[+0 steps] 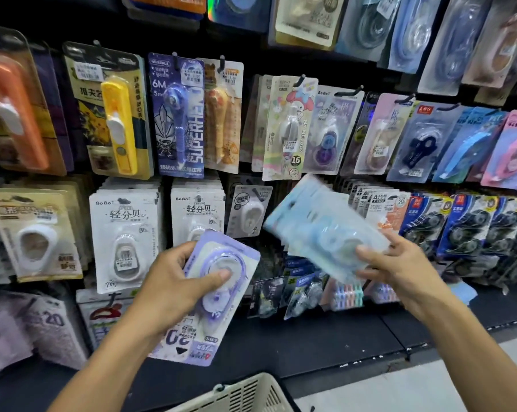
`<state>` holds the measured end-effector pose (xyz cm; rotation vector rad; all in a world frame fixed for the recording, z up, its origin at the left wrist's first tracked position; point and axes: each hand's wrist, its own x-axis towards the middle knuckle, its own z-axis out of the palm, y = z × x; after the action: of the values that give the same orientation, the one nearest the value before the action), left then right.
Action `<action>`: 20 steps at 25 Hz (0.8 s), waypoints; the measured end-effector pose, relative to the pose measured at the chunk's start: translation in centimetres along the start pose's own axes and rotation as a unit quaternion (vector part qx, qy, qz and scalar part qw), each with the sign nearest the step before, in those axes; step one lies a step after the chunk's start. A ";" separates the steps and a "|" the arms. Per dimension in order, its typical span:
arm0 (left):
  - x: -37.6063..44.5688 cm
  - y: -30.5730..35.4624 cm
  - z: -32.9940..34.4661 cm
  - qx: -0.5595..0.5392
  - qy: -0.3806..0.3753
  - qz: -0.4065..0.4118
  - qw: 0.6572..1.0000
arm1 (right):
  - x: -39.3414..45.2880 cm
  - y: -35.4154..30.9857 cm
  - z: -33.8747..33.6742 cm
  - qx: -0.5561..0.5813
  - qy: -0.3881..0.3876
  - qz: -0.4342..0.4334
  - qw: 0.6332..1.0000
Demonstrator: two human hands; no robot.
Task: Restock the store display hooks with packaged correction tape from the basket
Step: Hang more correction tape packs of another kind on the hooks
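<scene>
Right hand [400, 269] pinches blue pack [316, 227], left hand [174, 281] grips purple pack [218, 295]; thread blue's hang-hole squarely onto a hook above the basket [245, 394].

Blue pack [319, 230] in right hand [400, 272] motion-blurred, print unreadable; basket [245, 394] cut off by bottom edge, contents unseen; top-row packs [310, 19] cropped at top; small price labels [88, 71] illegible.

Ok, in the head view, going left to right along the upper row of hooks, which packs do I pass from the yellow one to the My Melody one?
yellow correction tape pack → purple Superhero pack → orange pack → My Melody pack.
</scene>
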<state>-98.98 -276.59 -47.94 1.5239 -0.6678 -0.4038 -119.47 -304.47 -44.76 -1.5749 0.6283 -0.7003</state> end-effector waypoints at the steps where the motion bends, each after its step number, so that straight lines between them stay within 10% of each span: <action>1: 0.1 0.0 0.0 -0.033 0.018 -0.008 0.999 | 0.3 0.6 -0.5 0.064 0.056 0.039 0.996; 10: 0.3 -0.1 0.3 -0.176 0.061 -0.011 0.982 | 0.5 2.8 2.0 0.174 0.244 0.093 0.949; 20: 0.5 0.3 0.1 -0.184 0.081 0.027 0.979 | -0.5 1.6 0.5 0.024 0.153 0.145 0.977</action>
<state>-98.66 -276.96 -47.61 1.1690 -0.4747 -0.3354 -119.41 -303.95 -46.39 -1.3036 1.0386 -0.7354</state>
